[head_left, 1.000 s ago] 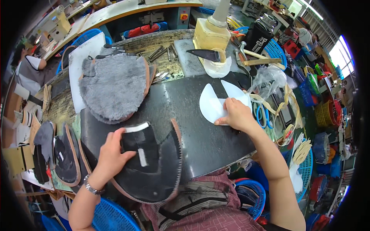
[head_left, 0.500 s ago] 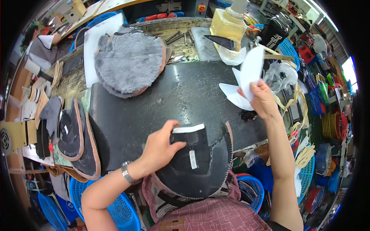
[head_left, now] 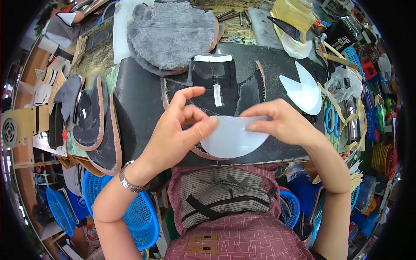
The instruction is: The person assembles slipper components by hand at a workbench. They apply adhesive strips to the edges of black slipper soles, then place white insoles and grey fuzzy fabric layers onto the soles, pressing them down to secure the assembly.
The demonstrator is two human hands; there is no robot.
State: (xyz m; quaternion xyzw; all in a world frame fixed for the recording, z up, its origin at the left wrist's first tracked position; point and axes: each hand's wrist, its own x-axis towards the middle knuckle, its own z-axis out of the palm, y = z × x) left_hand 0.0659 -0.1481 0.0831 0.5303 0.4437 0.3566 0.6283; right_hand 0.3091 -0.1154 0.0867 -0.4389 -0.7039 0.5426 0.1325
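Between my hands is a thin white half-moon sheet (head_left: 236,141), its straight edge away from me. My right hand (head_left: 286,123) pinches its right end between thumb and fingers. At the other end my left hand (head_left: 180,123) grips the corner with thumb and curled fingers, its index finger stretched out free. Behind and partly beneath the sheet, a black shoe upper (head_left: 247,89) lies flat on the dark work board (head_left: 138,99). It has a pinkish-brown toothed edge and two white strips; its near part is mostly hidden.
More white curved sheets (head_left: 307,95) lie to the right, near blue-handled scissors (head_left: 332,119). Grey fur pieces (head_left: 173,37) are stacked at the back. Dark uppers (head_left: 93,125) lie on the left. A yellowish glue container (head_left: 292,17) stands at back right; blue baskets (head_left: 143,216) sit below.
My right hand has brought a white sheet from the pile on the right to the middle. My left hand has left the upper for this sheet. The upper lies farther from me.
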